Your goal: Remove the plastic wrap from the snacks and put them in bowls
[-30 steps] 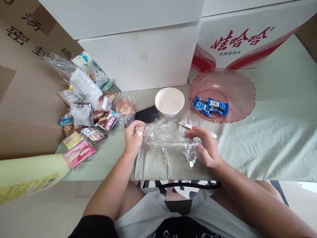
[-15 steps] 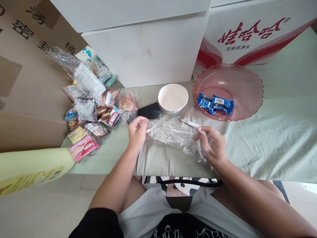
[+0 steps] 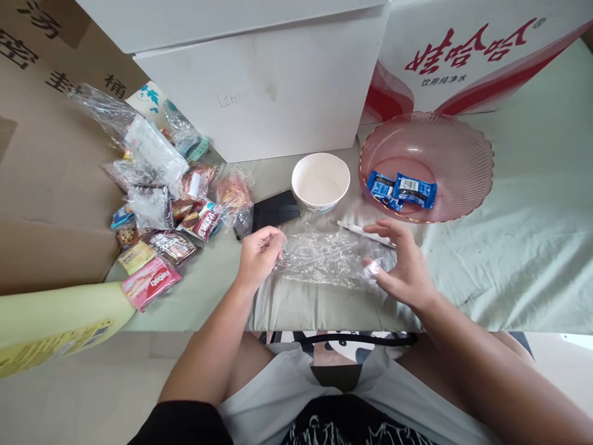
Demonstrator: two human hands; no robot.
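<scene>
My left hand (image 3: 262, 254) pinches the left end of a crumpled clear plastic bag (image 3: 324, 256), which stretches flat across the cloth towards the right. At its other end my right hand (image 3: 401, 262) is open, thumb and fingers apart, the thumb touching or just over the plastic. Beneath the right fingers lies a slim white tool with a narrow tip (image 3: 354, 228), perhaps a craft knife; its far end is partly covered by the hand. Just beyond the bag stand a white paper bowl (image 3: 320, 179) and a dark phone (image 3: 275, 210) lying flat.
A pink ribbed basin (image 3: 463, 167) at the right holds blue snack packets (image 3: 416, 190). Wrapped snacks (image 3: 155, 207) are heaped at the left. White boxes (image 3: 278, 99) and a brown carton (image 3: 41, 185) wall off the back and left. The table's front edge runs near my knees.
My right hand has opened its fingers and let go of the bag's right end. The bag now lies flatter on the cloth. My left hand keeps its pinch.
</scene>
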